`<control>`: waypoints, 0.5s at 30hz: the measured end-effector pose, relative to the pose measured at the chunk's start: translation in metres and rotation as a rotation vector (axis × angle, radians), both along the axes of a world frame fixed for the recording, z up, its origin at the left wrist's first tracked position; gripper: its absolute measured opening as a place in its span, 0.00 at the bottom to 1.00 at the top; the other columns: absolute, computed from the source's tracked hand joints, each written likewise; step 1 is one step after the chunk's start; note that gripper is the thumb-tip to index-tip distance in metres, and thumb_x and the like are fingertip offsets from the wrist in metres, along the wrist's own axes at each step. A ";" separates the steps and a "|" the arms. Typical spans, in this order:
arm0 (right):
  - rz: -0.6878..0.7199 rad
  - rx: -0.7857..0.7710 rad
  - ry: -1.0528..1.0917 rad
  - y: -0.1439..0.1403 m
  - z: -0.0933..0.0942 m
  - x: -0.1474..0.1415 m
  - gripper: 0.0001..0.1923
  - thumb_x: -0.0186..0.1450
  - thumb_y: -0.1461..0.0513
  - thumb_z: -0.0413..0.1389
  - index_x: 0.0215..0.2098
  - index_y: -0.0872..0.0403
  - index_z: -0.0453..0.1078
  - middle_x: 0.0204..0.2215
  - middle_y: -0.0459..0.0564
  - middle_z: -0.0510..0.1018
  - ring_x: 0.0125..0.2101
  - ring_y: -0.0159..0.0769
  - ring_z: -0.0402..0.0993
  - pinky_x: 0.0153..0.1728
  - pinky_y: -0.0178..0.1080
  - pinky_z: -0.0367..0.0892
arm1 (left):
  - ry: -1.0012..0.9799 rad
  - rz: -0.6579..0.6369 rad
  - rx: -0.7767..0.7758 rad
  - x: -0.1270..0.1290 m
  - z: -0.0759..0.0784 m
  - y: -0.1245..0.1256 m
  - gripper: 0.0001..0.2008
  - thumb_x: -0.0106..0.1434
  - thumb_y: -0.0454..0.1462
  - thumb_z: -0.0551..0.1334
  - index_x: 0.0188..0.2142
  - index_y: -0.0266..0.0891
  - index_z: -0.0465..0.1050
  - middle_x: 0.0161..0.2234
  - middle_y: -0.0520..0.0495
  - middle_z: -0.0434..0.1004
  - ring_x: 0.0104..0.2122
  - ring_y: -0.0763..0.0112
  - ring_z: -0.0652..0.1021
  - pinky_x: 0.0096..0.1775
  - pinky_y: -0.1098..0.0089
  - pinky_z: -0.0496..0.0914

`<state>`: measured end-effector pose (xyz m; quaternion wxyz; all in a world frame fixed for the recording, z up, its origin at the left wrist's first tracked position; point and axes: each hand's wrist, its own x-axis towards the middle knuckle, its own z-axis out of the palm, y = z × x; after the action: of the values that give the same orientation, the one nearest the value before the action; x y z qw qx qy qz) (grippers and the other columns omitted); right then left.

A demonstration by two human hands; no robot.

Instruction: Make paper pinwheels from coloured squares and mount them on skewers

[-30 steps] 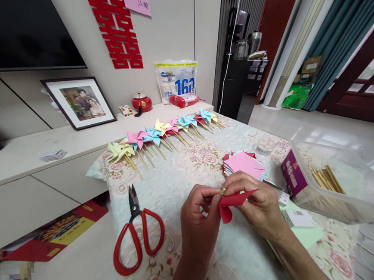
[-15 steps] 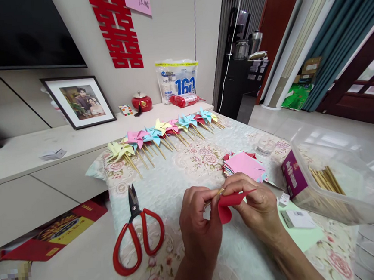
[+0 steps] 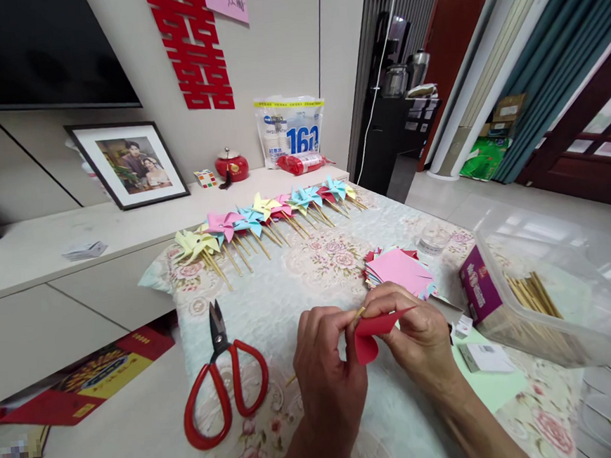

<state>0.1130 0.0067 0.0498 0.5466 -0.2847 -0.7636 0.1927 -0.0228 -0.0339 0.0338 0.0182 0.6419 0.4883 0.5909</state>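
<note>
Red paper (image 3: 369, 333), folded and held low at centre frame, is pinched between the right hand (image 3: 420, 336) and the left hand (image 3: 330, 372), whose fingertips also grip a thin stick (image 3: 359, 314) (probably bamboo), so the folded corners should stay pressed firmly together.

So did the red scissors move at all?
No. The red scissors lie in the same spot on the flowered cloth, left of both hands, as before.
</note>
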 end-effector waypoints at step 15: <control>0.069 0.010 0.002 0.009 -0.004 0.008 0.09 0.66 0.68 0.59 0.41 0.49 0.75 0.32 0.47 0.79 0.35 0.38 0.75 0.40 0.43 0.69 | 0.068 -0.025 0.054 -0.002 0.002 0.000 0.08 0.64 0.26 0.57 0.39 0.39 0.70 0.31 0.47 0.73 0.33 0.65 0.72 0.35 0.66 0.67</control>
<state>0.1212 0.0155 0.0459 0.5418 -0.2553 -0.7733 0.2080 -0.0250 -0.0342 0.0358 -0.0085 0.6679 0.4645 0.5815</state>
